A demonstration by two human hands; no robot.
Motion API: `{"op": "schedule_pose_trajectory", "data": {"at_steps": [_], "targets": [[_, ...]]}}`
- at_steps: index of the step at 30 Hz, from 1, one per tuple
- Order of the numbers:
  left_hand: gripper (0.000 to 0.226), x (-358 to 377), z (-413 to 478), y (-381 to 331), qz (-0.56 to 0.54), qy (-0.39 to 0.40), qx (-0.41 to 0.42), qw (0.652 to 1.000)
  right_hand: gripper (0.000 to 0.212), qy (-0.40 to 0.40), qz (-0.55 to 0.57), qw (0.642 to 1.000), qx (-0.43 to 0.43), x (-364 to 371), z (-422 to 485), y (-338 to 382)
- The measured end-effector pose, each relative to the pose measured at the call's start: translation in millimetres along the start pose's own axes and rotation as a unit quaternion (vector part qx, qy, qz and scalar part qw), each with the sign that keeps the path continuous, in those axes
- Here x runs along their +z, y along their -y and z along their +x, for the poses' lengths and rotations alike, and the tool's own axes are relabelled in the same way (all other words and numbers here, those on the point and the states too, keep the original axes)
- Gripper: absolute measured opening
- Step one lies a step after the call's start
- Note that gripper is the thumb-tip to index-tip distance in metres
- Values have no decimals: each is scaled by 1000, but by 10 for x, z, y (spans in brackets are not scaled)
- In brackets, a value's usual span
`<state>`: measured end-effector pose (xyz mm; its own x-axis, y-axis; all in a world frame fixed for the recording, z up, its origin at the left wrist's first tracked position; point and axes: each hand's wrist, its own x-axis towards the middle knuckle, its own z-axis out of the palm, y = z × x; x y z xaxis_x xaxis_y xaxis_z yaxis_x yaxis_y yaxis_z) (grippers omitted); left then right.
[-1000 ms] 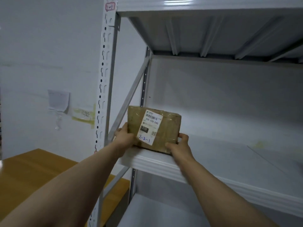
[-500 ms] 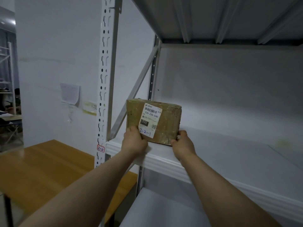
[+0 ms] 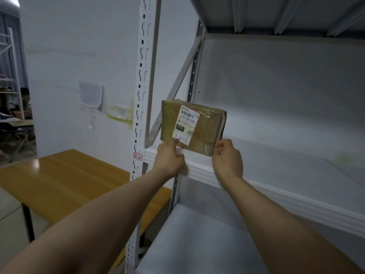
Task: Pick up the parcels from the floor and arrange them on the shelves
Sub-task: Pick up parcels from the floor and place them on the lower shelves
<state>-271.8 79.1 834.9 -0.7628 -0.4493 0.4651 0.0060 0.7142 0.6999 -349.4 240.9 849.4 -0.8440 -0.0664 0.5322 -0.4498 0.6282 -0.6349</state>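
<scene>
Both hands have slid down the box, which stands on the shelf just above them. Left hand has its thumb on the low corner, fingers curled; I cannot tell if it pinches. Right hand hangs loosely curled beside the other corner.
</scene>
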Motion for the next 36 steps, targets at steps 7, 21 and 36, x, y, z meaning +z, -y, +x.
{"op": "schedule_pose_trajectory", "data": {"at_steps": [7,21,36], "targets": [[27,-187,-652,307,32,-67,77,994,15,-30,25,990,-139,248,-848,445],[15,-300,-2761,2459,81,281,-274,916,27,372,-15,928,27,1652,-3353,-300],[22,1437,-5048,4113,22,428,-520,739,16,537,-27,659,525,2743,-5835,-2649]]}}
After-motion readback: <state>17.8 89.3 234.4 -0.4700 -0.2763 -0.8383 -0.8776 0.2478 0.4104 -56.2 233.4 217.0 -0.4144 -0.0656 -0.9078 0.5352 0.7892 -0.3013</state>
